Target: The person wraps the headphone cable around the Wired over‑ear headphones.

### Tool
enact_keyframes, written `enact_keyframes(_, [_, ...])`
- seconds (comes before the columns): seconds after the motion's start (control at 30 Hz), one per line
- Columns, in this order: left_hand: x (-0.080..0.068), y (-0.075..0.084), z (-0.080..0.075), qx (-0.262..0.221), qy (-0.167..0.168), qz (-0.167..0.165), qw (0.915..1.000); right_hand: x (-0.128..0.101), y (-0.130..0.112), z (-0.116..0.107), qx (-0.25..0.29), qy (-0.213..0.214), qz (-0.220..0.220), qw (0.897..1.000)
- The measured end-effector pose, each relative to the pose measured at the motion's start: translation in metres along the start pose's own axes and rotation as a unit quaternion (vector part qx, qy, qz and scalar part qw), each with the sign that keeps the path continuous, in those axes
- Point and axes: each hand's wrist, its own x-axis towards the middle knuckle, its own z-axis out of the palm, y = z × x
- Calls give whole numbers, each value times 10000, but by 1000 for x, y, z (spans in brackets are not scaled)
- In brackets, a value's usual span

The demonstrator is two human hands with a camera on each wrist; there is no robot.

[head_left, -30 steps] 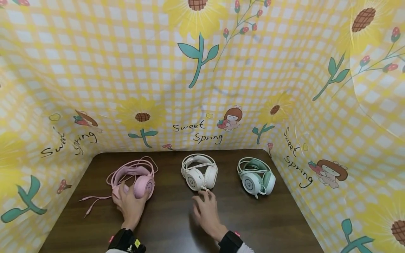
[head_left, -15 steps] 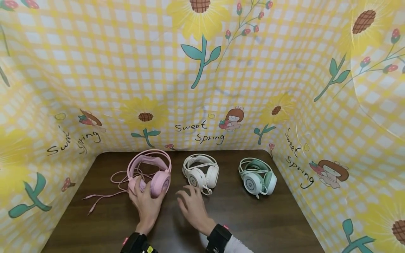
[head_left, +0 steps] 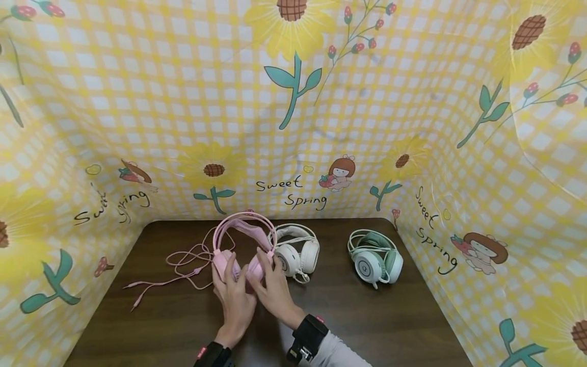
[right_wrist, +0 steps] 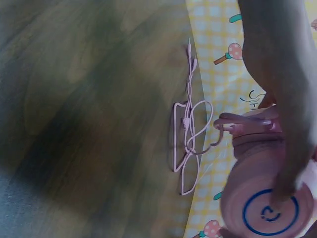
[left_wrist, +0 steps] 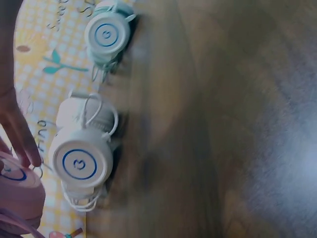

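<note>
A pink over-ear headset (head_left: 222,262) is raised with its headband up at the table's back left of middle. My left hand (head_left: 235,302) grips its left ear cup, and my right hand (head_left: 275,293) holds the right ear cup. Its thin pink cable (head_left: 198,271) trails leftward over the table to two plugs; the right wrist view shows the same pink cable (right_wrist: 186,121) in loops. One ear cup with a ring logo, on the pink headset (right_wrist: 242,198), fills the lower right of that view. Just right of my right hand stands a white headset (head_left: 310,256).
A white-and-green headset (head_left: 367,266) stands farther right, cable wrapped round it. The dark wooden table (head_left: 367,326) is enclosed at the back and sides by a yellow checked cloth (head_left: 247,122) printed with sunflowers and lettering.
My left hand has carried the pink headset rightward and lifted it. My right hand has left the white headset's lower front and moved left onto the pink headset's right ear cup.
</note>
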Motion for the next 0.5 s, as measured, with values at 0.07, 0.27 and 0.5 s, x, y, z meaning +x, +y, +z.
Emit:
enact_keyframes(0.07, [-2, 4, 1, -73, 54, 21, 10000, 0, 1, -1, 92, -43, 181, 9998])
enact_keyframes(0.27, [-9, 12, 2, -293, 212, -37, 9993, -1, 2, -4, 631, 92, 604, 9961])
enact_keyframes(0.5, [-2, 26, 2, -598, 39, 346, 9976, 2, 10, -21, 976, 635, 1375, 9836])
